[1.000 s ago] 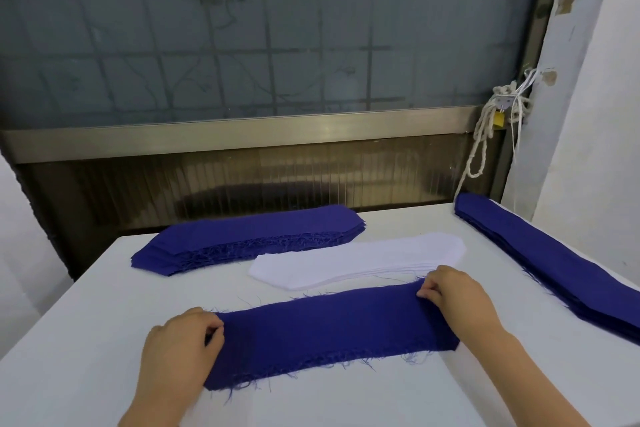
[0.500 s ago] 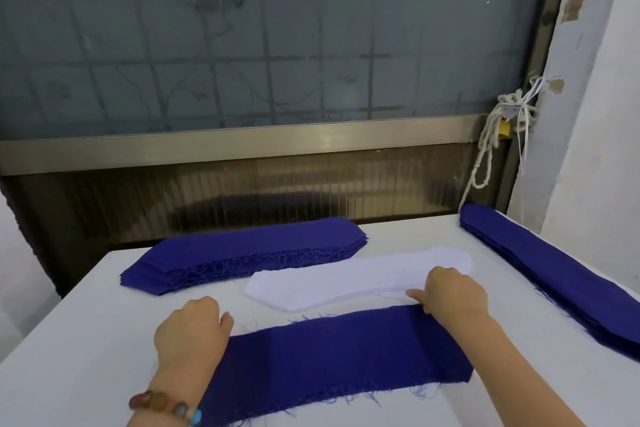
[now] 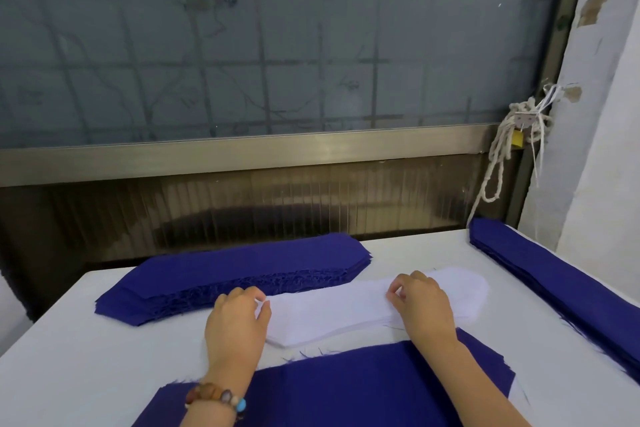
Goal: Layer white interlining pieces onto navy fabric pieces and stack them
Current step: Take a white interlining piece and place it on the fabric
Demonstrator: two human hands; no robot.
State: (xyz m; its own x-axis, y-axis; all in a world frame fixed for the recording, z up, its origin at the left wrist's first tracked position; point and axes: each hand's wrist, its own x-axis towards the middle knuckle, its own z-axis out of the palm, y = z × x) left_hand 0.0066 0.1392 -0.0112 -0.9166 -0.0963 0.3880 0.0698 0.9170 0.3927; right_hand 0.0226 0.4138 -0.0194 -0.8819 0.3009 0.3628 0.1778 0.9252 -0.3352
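Atop the white interlining stack, left hand pinches its end; right hand pinches farther along.

I work from 1 view, a wide-angle camera on the person's head. It looks forward and down across the table from over its near side, so the navy piece closest to the wearer runs off the bottom of the frame. Both forearms enter from that bottom edge, and the left grip and right grip sit close to the lens, low of centre, at the white interlining stack. The upper half of the frame faces the window behind the table; the wall closes the right side.
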